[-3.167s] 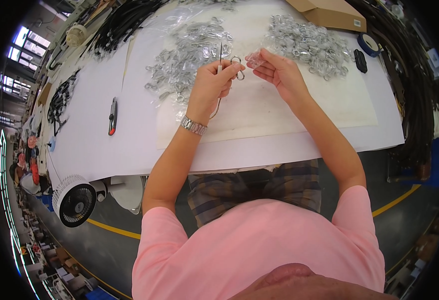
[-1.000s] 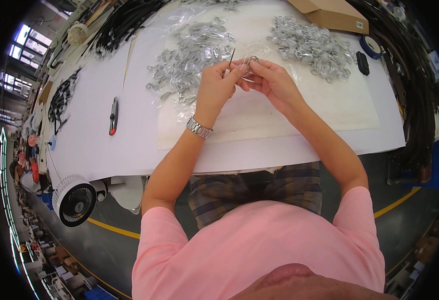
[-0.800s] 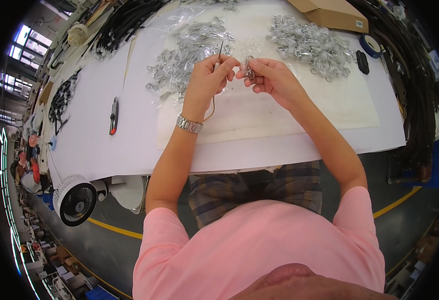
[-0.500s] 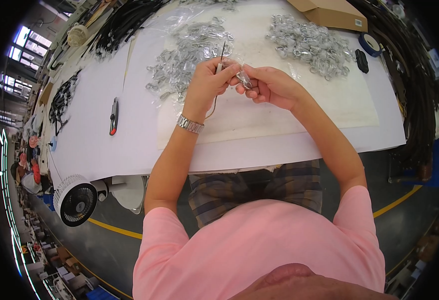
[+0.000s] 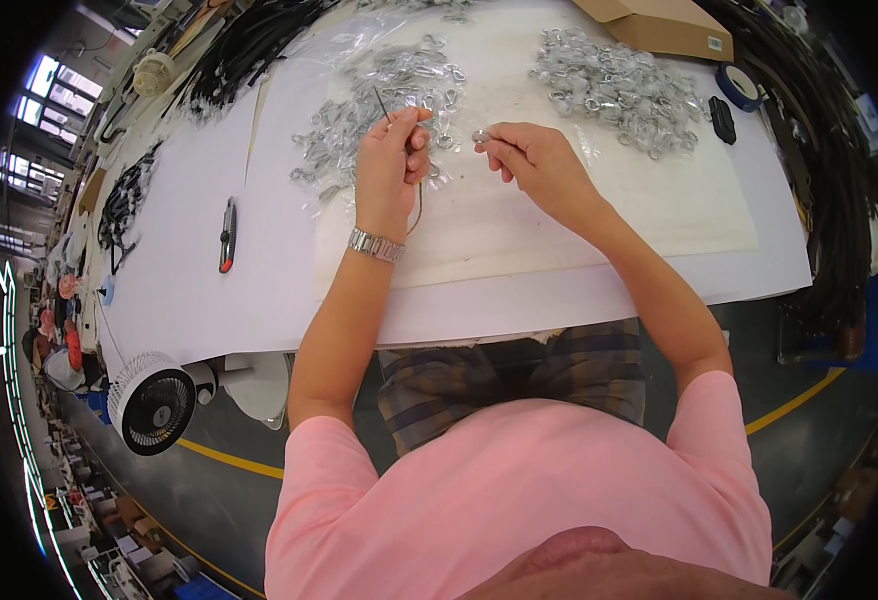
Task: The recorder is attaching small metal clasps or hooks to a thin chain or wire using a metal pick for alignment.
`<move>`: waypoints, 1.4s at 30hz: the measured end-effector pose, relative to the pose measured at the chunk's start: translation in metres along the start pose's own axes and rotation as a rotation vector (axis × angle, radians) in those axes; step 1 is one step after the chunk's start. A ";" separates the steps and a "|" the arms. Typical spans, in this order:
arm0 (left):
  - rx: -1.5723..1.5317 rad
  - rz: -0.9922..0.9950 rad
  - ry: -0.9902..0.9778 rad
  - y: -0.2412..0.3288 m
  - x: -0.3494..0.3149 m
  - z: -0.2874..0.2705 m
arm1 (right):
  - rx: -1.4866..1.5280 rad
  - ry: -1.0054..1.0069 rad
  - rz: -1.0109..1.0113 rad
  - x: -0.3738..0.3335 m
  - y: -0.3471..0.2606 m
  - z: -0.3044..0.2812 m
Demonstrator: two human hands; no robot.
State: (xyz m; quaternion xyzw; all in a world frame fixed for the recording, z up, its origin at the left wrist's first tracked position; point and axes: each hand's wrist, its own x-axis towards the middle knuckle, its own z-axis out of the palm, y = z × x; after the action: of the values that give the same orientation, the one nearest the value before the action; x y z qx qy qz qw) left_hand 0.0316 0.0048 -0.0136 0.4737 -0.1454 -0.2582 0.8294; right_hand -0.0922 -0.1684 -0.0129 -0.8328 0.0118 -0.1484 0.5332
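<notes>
Currently, a thin pointed tool (image 5: 381, 101) is held in the left hand (image 5: 392, 165), over the near edge of the left-hand pile of bagged fittings (image 5: 369, 110). Its long axis is steeply inclined: the dark tip is directed away from the body and slightly leftward, while the rear is concealed by the fist. The left fingers are closed around it. Below that hand, a thin brown cord (image 5: 419, 208) is seen curving toward the wrist; whether it is joined to the tool cannot be determined. Above the pale mat (image 5: 569, 225), a small shiny piece (image 5: 480, 136) is pinched between the thumb and fingers of the right hand (image 5: 534, 163), at its leftward-directed fingertips. The piece is largely covered, so its long axis cannot be established. The two hands are held apart. As to containers, clear plastic bags holding grey metal fittings are noted in that pile and in the right-hand pile of bagged fittings (image 5: 614, 90). Beyond the latter, a brown cardboard box (image 5: 664, 28) is placed; its contents cannot be seen. Near the box, a roll of blue tape (image 5: 739, 88) and a black object (image 5: 722, 121) are found. Well left, a utility knife (image 5: 227, 235) is laid lengthwise, its red end toward the body.
</notes>
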 end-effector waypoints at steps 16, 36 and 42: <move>0.403 -0.213 -0.478 -0.002 -0.017 0.024 | -0.680 0.238 -0.389 -0.004 0.017 0.001; 0.333 -0.259 -0.409 -0.011 -0.015 0.020 | -0.483 0.300 -0.333 -0.002 0.016 0.004; 0.497 -0.144 -0.245 -0.015 -0.019 0.028 | -0.496 0.278 -0.299 -0.001 0.012 0.004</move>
State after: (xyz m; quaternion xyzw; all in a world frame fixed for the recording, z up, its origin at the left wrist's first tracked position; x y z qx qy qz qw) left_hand -0.0018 -0.0108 -0.0124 0.6368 -0.2692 -0.3280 0.6437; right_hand -0.0908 -0.1699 -0.0255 -0.9016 -0.0019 -0.3301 0.2794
